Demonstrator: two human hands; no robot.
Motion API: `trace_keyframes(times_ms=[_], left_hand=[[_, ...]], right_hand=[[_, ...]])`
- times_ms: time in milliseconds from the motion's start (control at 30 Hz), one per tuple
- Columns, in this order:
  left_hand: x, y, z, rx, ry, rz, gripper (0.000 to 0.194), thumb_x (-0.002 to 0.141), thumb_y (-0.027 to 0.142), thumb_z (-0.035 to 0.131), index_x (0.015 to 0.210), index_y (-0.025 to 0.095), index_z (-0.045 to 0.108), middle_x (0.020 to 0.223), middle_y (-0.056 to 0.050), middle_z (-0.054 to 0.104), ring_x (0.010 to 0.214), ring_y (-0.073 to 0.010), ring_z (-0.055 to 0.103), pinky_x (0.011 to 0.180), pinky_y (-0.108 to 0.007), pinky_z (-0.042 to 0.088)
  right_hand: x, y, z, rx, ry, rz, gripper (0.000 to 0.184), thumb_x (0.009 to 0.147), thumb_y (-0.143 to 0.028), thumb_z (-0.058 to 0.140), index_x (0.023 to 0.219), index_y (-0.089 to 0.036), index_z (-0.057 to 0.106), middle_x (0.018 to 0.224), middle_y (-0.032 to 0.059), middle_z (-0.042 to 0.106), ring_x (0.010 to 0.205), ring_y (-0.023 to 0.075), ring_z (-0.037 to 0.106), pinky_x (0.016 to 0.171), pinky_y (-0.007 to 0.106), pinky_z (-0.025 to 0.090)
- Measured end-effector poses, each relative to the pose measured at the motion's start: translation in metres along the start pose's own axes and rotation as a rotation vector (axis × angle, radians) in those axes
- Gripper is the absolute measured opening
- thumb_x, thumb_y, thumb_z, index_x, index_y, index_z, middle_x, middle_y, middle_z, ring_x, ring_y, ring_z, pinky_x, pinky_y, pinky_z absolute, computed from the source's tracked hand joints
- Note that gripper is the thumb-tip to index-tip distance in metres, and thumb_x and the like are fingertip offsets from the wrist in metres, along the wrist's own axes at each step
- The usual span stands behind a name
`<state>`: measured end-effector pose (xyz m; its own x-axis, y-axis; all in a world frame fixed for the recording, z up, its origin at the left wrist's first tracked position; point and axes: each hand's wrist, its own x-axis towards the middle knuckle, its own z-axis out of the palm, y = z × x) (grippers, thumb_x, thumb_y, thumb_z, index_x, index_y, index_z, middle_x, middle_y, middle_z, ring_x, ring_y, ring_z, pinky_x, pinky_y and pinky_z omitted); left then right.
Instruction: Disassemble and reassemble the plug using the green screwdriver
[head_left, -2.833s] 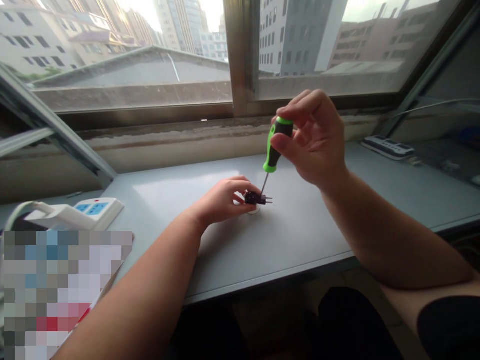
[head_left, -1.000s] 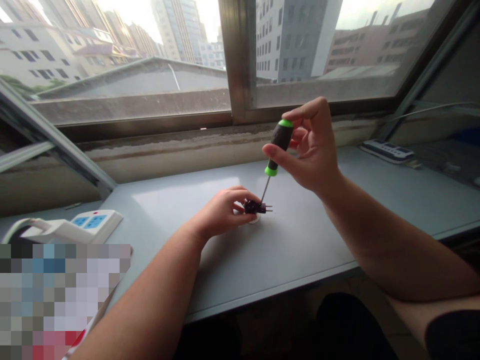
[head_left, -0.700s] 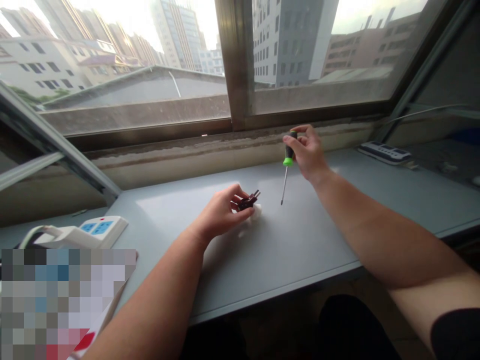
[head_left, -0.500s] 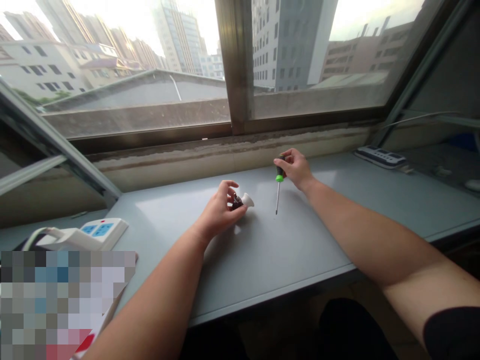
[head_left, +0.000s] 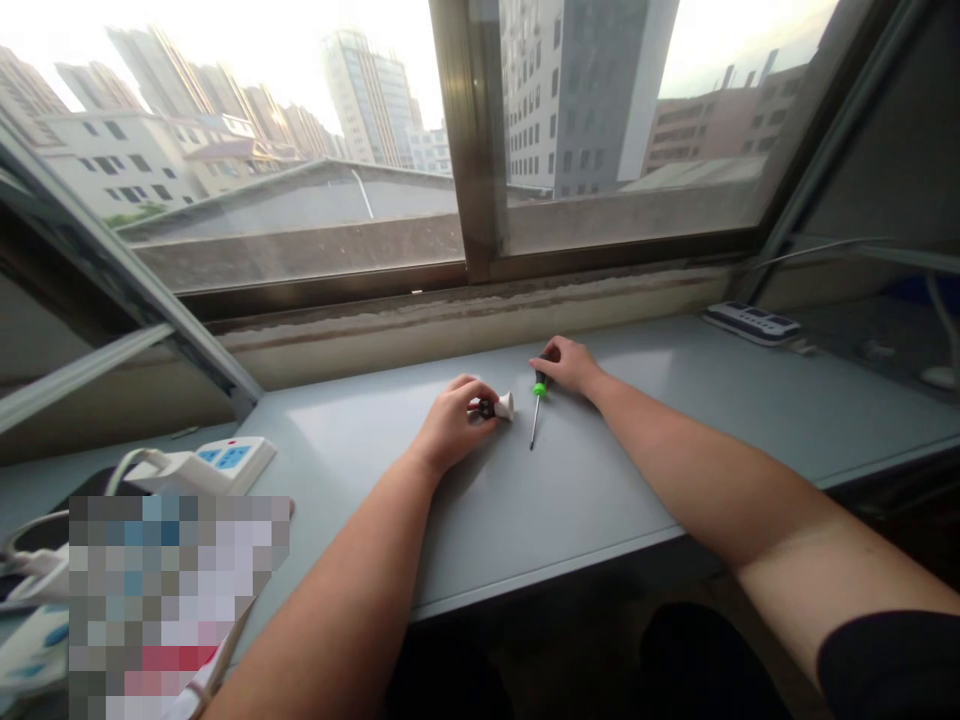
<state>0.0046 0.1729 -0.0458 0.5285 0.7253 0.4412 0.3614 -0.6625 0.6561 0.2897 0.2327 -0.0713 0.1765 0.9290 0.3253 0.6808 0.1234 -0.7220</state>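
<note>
My left hand (head_left: 459, 420) is closed around a small piece with a dark, partly metallic body and a white flared end (head_left: 505, 406). The white end points right, and the fingers hide much of the dark part. To its right, my right hand (head_left: 568, 364) grips a screwdriver (head_left: 540, 390) by its black handle with a green collar. The metal shaft slants down and slightly left, its tip close to the tabletop; contact cannot be made out. Screwdriver and small piece are apart, a short gap between them.
The grey table (head_left: 585, 510) runs along a window (head_left: 480, 150). A white power strip (head_left: 238, 462) with blue sockets lies at the left, beside cables and a blurred-out area (head_left: 180, 600). Another power strip (head_left: 752, 323) sits at the back right. Metal struts (head_left: 150, 250) rise at the left.
My right hand has lowered the screwdriver and brought it left, nearer the small piece. My left hand's fingers have closed further round that piece. The whole view has shifted slightly.
</note>
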Motion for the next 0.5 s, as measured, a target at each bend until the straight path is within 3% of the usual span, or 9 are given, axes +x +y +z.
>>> trace_keyframes(times_ms=[167, 300, 400, 467, 500], left_hand=[[-0.006, 0.011, -0.002, 0.098, -0.051, 0.026, 0.028, 0.073, 0.024, 0.086, 0.100, 0.024, 0.077, 0.109, -0.005, 0.061, 0.096, -0.0211, 0.067, 0.091, -0.039, 0.064], [-0.008, 0.035, -0.009, 0.206, -0.021, 0.054, 0.032, 0.069, 0.024, 0.089, 0.099, 0.025, 0.079, 0.109, -0.006, 0.064, 0.103, -0.0267, 0.064, 0.099, -0.046, 0.058], [-0.020, 0.081, -0.010, 0.237, 0.072, 0.086, 0.020, 0.082, 0.025, 0.081, 0.101, 0.024, 0.075, 0.105, -0.007, 0.067, 0.102, -0.0269, 0.064, 0.098, -0.046, 0.056], [-0.045, 0.122, -0.007, 0.125, 0.175, 0.122, 0.004, 0.094, 0.020, 0.070, 0.095, 0.023, 0.072, 0.094, -0.005, 0.070, 0.086, -0.0207, 0.066, 0.081, -0.036, 0.056], [-0.062, 0.143, -0.004, 0.038, 0.233, 0.152, 0.005, 0.096, 0.019, 0.069, 0.093, 0.023, 0.070, 0.089, -0.004, 0.070, 0.081, -0.0189, 0.067, 0.075, -0.033, 0.055]], right_hand=[[-0.007, -0.006, 0.006, -0.144, -0.018, -0.016, 0.030, 0.089, -0.043, 0.080, 0.097, -0.017, 0.068, 0.089, 0.0031, 0.070, 0.085, 0.0188, 0.064, 0.084, 0.034, 0.052], [-0.011, -0.011, 0.010, -0.225, -0.036, -0.044, 0.028, 0.099, -0.042, 0.074, 0.103, -0.015, 0.070, 0.102, 0.0050, 0.072, 0.098, 0.0201, 0.069, 0.094, 0.042, 0.058], [-0.011, -0.012, 0.011, -0.255, -0.041, -0.071, 0.031, 0.101, -0.045, 0.070, 0.109, -0.015, 0.070, 0.110, 0.0069, 0.073, 0.103, 0.0211, 0.070, 0.096, 0.043, 0.060], [-0.011, -0.012, 0.011, -0.264, -0.040, -0.087, 0.032, 0.102, -0.045, 0.070, 0.110, -0.015, 0.070, 0.112, 0.0073, 0.073, 0.104, 0.0213, 0.070, 0.096, 0.044, 0.060], [-0.010, -0.011, 0.012, -0.266, -0.039, -0.094, 0.032, 0.102, -0.046, 0.070, 0.111, -0.015, 0.070, 0.112, 0.0074, 0.073, 0.104, 0.0212, 0.070, 0.096, 0.043, 0.060]])
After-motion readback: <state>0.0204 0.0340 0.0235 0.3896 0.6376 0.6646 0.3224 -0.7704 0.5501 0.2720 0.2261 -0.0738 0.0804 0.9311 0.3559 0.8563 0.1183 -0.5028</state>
